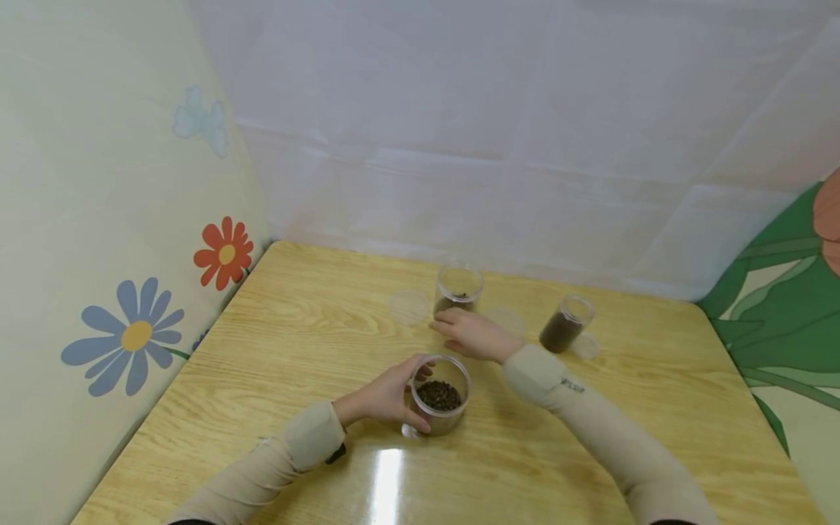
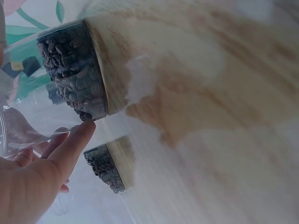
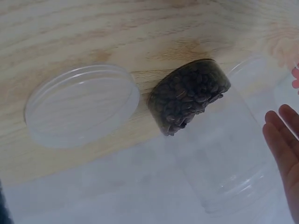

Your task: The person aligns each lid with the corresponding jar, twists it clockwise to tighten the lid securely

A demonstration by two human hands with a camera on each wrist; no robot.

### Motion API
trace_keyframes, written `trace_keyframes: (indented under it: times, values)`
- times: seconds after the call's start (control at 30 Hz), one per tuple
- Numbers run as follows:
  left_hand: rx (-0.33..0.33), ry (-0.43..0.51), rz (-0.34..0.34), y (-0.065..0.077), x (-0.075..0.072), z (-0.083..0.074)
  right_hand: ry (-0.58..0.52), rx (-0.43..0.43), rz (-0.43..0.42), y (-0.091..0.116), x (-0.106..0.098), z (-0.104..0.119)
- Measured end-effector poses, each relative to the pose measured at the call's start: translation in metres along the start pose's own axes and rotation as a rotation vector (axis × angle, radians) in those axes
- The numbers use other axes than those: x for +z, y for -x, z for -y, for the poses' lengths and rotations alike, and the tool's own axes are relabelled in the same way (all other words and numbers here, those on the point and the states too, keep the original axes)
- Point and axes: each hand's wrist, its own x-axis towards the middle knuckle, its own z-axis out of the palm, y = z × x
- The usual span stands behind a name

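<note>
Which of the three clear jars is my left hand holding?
The front coffee-bean jar, nearest you: your left hand curls round it. The back jar and the slim jar stand farther off, outside its grip.

The head view looks down from above; close, tilted wrist views face across the same table (image 1: 512, 467).

On the table (image 1: 328, 332), I have the near jar (image 1: 449, 421) with beans (image 1: 440, 395) inside and the left hand (image 1: 392, 394) at its left side. Behind this jar my feed shows the right hand (image 1: 475, 334), then the far jar (image 1: 459, 280); behind-left, one lid (image 1: 408, 307); behind-right, a second lid (image 1: 507, 319), third jar (image 1: 564, 327) and third lid (image 1: 587, 347).
</note>
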Motion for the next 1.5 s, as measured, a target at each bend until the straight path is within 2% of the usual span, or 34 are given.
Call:
trace_keyframes:
  times: [0.47, 0.67, 0.9, 1.27, 1.5]
  values:
    - [0.002, 0.015, 0.003, 0.001, 0.001, 0.0, 0.037, -0.064, 0.084, -0.028, 0.0, -0.007]
    - [-0.001, 0.0, 0.0, 0.002, 0.001, 0.0, 0.047, -0.037, 0.181, -0.045, 0.0, -0.005]
    - [-0.006, 0.013, 0.004, 0.003, 0.0, -0.003, 0.058, -0.011, 0.249, -0.062, 0.001, -0.006]
    - [-0.008, 0.027, 0.005, 0.002, 0.001, -0.001, 0.161, 0.055, 0.405, -0.091, 0.001, -0.007]
    - [0.029, 0.013, 0.029, 0.002, 0.001, 0.0, 0.167, 0.062, 0.453, -0.105, 0.004, -0.009]
